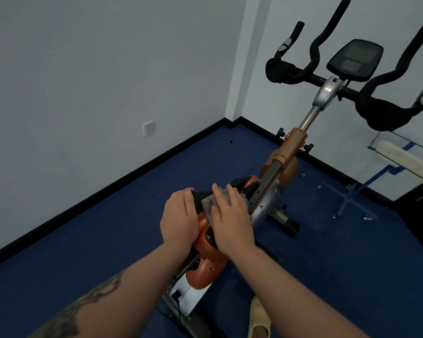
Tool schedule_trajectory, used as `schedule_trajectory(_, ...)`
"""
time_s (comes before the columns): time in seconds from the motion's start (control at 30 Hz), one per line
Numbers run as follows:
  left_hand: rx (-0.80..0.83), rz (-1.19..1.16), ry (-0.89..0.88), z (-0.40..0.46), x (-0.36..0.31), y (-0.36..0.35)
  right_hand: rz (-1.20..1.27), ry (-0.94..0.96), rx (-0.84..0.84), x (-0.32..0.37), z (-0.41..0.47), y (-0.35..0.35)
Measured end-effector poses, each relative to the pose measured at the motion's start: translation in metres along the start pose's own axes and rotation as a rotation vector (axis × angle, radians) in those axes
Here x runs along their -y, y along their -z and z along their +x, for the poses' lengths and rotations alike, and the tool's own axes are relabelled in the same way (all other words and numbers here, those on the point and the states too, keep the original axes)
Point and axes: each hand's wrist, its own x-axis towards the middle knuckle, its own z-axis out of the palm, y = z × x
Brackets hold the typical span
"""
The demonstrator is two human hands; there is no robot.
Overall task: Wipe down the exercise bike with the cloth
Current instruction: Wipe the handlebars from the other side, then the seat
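Head view: looking down at bike (287, 152), orange and silver frame, on blue carpet (95, 240).
Cloth: grey cloth (209, 203) lies on the black part at the top of the frame, between the two hands.
Right hand: right hand (231, 219) flat on cloth, fingers straight, pressing it down.
Left hand: left hand (180, 219) curled over the edge of the black part just beside cloth, thumb on top, gripping it.
Writing: console (354, 59) screen dark, blurred, nothing readable. No brand legible on frame.
Containers: clear glass stand (386, 142) at right, tray-like top holds a long pale object (401, 157).
Other: handlebars (322, 42) black; socket (148, 128) on wall; pale slipper (259, 320) at bottom.
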Motion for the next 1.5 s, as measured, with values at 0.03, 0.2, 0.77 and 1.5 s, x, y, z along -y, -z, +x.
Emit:
schedule_trajectory(0.03,0.0,0.004,0.0,0.0,0.0,0.0,0.007,-0.032,0.021,-0.002,0.008,0.004)
schedule_trajectory(0.2,-0.005,-0.002,-0.008,-0.002,0.001,0.001,0.051,0.035,-0.019,-0.004,-0.014,-0.004)
schedule_trajectory(0.77,0.004,0.035,-0.041,0.0,0.003,0.001,-0.041,-0.039,-0.032,0.004,-0.027,-0.017)
schedule_trajectory(1.5,0.021,0.041,-0.042,-0.002,0.004,0.0,0.003,-0.083,0.042,-0.001,-0.003,0.002)
